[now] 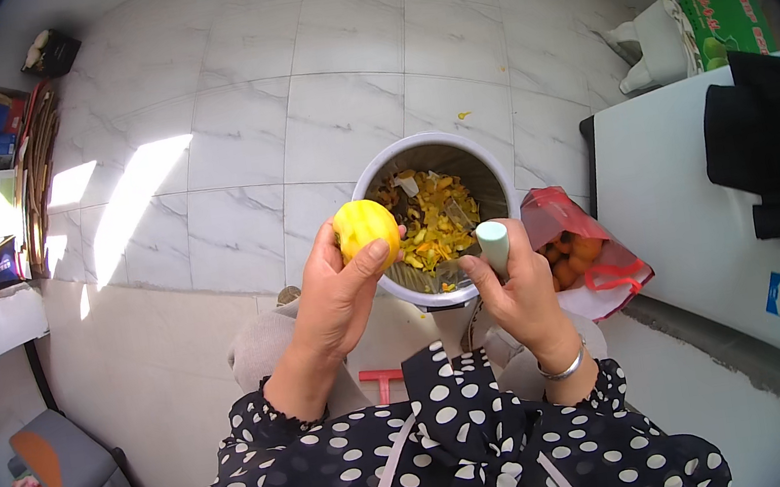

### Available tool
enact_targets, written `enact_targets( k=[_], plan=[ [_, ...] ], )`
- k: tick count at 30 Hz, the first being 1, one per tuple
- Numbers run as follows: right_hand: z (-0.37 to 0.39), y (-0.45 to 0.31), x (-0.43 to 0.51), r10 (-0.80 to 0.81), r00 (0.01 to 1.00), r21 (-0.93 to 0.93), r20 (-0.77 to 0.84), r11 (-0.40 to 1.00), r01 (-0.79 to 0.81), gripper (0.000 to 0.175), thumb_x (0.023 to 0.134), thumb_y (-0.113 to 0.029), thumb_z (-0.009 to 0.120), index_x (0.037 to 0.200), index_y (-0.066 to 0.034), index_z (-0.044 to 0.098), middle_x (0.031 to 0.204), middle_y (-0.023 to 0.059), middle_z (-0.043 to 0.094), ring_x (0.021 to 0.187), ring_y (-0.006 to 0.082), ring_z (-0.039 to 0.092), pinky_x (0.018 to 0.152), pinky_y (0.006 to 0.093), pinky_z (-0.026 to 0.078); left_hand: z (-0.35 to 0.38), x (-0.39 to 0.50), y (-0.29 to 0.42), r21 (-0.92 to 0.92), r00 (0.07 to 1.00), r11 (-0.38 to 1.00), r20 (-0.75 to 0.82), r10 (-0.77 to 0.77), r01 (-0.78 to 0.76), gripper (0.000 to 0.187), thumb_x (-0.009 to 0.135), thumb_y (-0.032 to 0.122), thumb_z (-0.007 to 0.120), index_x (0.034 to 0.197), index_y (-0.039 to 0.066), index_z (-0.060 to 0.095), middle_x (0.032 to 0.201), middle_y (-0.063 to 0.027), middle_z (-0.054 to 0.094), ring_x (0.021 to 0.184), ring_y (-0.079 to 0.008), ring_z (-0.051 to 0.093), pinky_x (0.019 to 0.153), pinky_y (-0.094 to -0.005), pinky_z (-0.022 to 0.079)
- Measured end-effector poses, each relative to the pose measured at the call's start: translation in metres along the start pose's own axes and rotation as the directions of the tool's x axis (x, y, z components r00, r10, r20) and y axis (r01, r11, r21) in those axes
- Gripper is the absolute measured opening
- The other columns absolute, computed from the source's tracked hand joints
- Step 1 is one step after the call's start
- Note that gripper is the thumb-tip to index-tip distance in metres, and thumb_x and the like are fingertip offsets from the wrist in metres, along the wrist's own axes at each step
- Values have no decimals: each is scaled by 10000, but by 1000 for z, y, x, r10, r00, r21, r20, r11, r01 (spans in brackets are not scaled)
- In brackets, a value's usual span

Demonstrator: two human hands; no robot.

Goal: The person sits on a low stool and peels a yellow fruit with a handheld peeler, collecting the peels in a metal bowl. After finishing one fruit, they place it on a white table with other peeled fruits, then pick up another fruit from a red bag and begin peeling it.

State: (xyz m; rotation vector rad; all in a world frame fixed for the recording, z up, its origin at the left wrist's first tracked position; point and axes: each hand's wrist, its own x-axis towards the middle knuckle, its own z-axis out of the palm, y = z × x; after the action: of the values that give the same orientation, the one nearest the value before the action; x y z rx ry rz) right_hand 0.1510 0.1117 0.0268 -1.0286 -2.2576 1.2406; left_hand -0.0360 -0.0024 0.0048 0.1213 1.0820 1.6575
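Observation:
My left hand (pixel 336 288) holds a yellow peeled fruit (pixel 363 228), perhaps a persimmon, above the left rim of a waste bin. In my right hand (pixel 522 288) is a tool by its pale green handle (pixel 494 242), the handle's end pointing up towards me. Its working end is hidden, so I cannot tell whether it is a peeler or a knife. Between and beyond my hands stands the round bin (pixel 500 176), which has a pale rim and a liner. Yellow and orange peelings (pixel 436 222) lie inside it, with a few white scraps among them.
A red and clear plastic bag (pixel 553 209) of orange fruit leans right of the bin. Further right is a white cabinet-like surface (pixel 654 154) with dark cloth on it. Flattened cardboard (pixel 38 158) and boxes stand left. Peel scraps (pixel 464 115) dot the tiled floor (pixel 342 116).

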Motion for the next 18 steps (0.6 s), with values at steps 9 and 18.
enact_targets(
  k=[9, 18],
  plan=[
    [22, 57, 61, 113, 994, -191, 1, 975, -111, 258, 955, -205, 720, 1127, -83, 572, 730, 168, 692, 680, 384, 707, 557, 456, 532, -7, 49, -6, -16, 967, 973, -105, -232, 231, 645, 905, 100, 795, 1413, 35, 402, 1261, -61, 543, 1177, -150, 545, 1053, -320, 451],
    [78, 95, 16, 250, 967, -320, 47, 921, -223, 258, 956, -319, 705, 1035, -93, 609, 714, 208, 686, 670, 431, 684, 569, 526, 532, -66, 31, -29, 6, 946, 964, -195, -259, 265, 563, 902, 68, 785, 1366, 56, 466, 1206, -41, 583, 1107, -143, 581, 985, -303, 491]
  ],
)
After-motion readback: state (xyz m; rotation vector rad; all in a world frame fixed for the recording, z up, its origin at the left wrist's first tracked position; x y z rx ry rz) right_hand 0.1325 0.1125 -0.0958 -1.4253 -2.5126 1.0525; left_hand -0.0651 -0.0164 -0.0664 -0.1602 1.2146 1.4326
